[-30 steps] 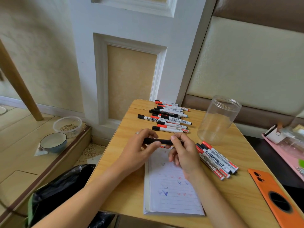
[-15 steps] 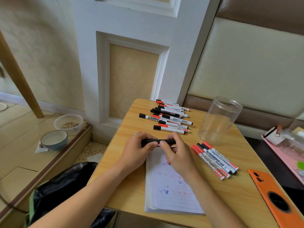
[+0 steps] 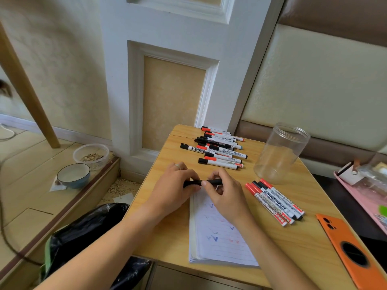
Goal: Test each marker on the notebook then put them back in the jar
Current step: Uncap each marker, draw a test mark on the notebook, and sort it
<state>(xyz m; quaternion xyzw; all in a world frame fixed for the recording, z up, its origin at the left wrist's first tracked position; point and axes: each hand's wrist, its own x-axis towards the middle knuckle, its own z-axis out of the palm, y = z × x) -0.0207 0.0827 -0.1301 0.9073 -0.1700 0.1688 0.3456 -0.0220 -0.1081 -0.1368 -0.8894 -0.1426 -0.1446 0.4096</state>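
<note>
A: Nearest first, what lies at the worktop (image 3: 310,243) edge?

B: The notebook (image 3: 217,243); its lower edge sits just at the near rim, with coloured test scribbles on the lined page. Bare wood shows to its left, and between it and an orange phone (image 3: 354,248) at the right corner.

A: And the hands?

B: Both are over the notebook's top edge. The left hand (image 3: 171,191) has its fingers curled around one end of a black marker (image 3: 206,182); the right hand (image 3: 226,195) pinches the other end between thumb and fingertips. The marker lies level between them.

A: The other markers?

B: A small group (image 3: 274,200) lies just right of the right hand, side by side, pointing diagonally. Their print is there but I cannot read it surely. Farther off, a larger pile (image 3: 217,149) lies across the back of the worktop; one barrel reads "WHITEBOARD MARKER".

A: The jar?

B: The clear jar (image 3: 280,153) stands upright at the back right, mouth open, apart from both marker groups. There is bare wood between it and the pile.
</note>
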